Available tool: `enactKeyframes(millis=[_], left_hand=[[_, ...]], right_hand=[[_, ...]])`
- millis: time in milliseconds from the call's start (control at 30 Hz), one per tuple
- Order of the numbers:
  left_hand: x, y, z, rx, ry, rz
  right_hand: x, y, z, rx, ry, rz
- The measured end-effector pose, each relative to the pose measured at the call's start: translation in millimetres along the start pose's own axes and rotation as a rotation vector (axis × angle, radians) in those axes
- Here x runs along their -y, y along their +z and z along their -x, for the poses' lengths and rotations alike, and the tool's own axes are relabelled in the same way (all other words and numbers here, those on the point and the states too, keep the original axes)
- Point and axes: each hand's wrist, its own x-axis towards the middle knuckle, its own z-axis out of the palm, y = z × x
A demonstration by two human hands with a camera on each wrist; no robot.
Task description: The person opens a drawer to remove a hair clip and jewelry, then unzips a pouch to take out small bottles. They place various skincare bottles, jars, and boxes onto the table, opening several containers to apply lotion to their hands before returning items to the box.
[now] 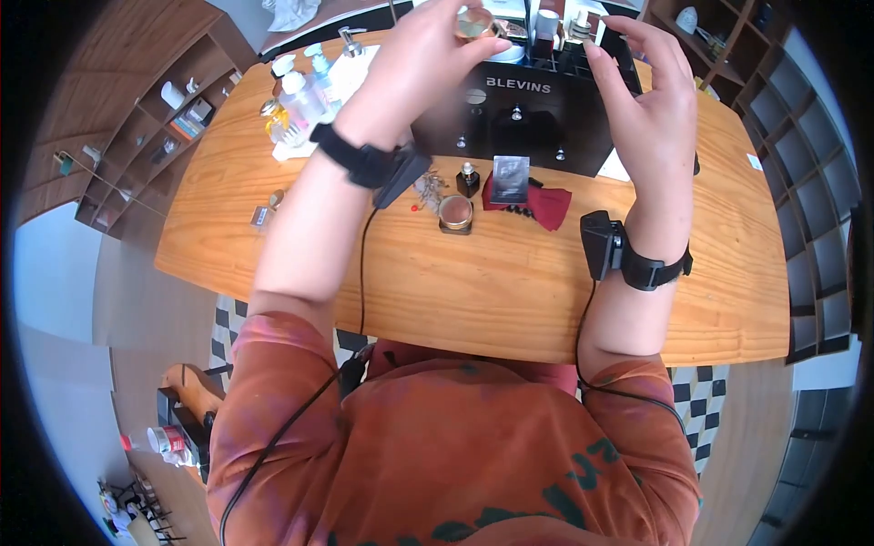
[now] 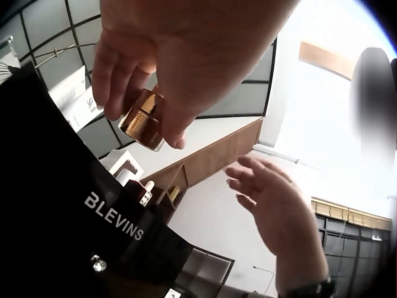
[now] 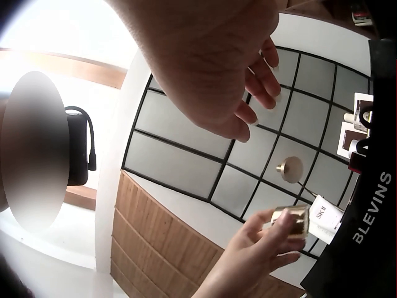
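Up at the far side of the table, my left hand (image 1: 410, 68) pinches a small gold jar (image 1: 474, 25) between thumb and fingers. In the left wrist view the gold jar (image 2: 144, 121) shows shiny sides. A black box (image 1: 537, 114) lettered BLEVINS stands below and between the hands, with bottles and cartons inside it. My right hand (image 1: 657, 105) is raised over the box's right end, its fingers loosely bent and apart, holding nothing. In the right wrist view a white SK-II carton (image 3: 325, 217) sticks up from the box near the jar.
In front of the box lie a dark red bow tie (image 1: 552, 207), a grey packet (image 1: 510, 180), a small dark bottle (image 1: 468, 180), a round gold-rimmed jar (image 1: 455, 212) and a dried sprig (image 1: 428, 189). Pump bottles (image 1: 299, 96) stand at the left. Cables hang from both wrist cameras.
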Motion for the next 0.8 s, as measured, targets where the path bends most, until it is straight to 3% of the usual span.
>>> enactKeyframes(millis=[167, 233, 267, 333, 467, 533, 633, 700, 800], left_hand=[[-3, 30, -9, 0.115, -0.077, -0.055], [-18, 26, -11, 0.277, -0.404, 0.154], [-7, 33, -10, 0.278, -0.406, 0.153], [23, 50, -5, 0.078, 0.080, 0.001], [14, 42, -6, 0.135, -0.036, -0.013], [13, 36, -8, 0.005, -0.121, 0.040], [13, 10, -9, -0.012, -0.248, 0.016], [32, 3, -10, -0.048, -0.218, -0.129], [56, -4, -11, 0.157, -0.292, -0.478]], right_hand=[[-7, -2, 0, 0.000, -0.001, 0.004], [-6, -3, 0, 0.003, 0.008, 0.021], [-5, -4, -1, 0.006, 0.017, 0.038], [16, -8, -7, -0.027, 0.011, 0.026], [25, -9, -8, -0.073, -0.030, -0.004], [26, -10, -9, -0.067, -0.007, 0.002], [26, -11, -9, -0.071, 0.021, 0.008], [25, -11, -9, -0.078, 0.026, 0.001], [25, -10, -9, -0.068, 0.023, 0.004]])
